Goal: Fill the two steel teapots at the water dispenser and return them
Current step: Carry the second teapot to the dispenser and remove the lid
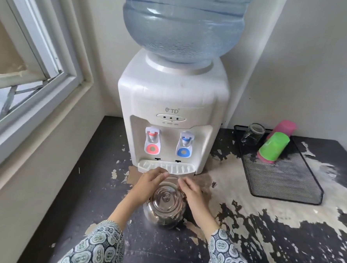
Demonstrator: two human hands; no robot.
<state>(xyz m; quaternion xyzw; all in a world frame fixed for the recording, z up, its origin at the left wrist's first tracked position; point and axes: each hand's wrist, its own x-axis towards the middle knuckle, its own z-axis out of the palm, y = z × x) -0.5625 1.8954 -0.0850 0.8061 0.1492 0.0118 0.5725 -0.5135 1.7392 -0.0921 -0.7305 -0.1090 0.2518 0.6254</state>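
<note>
One steel teapot [164, 209] stands on the table just in front of the white water dispenser [172, 102], its lid with a round knob in place. Its thin bail handle [173, 176] arches up toward the drip tray [166, 167]. My left hand [150, 181] reaches in from the left, its fingertips curled onto the handle's left side. My right hand [191, 190] comes from the right, fingertips pinching the handle's right end. The red tap [152, 139] and the blue tap [185, 143] sit above the tray. A second teapot is not in view.
The dark table [104, 188] has peeling, flaking paint. At the right lies a black mesh tray [277, 178] holding a glass cup [252, 134] and stacked green [274, 146] and pink cups on their sides. A window frame [39, 82] and sill run along the left.
</note>
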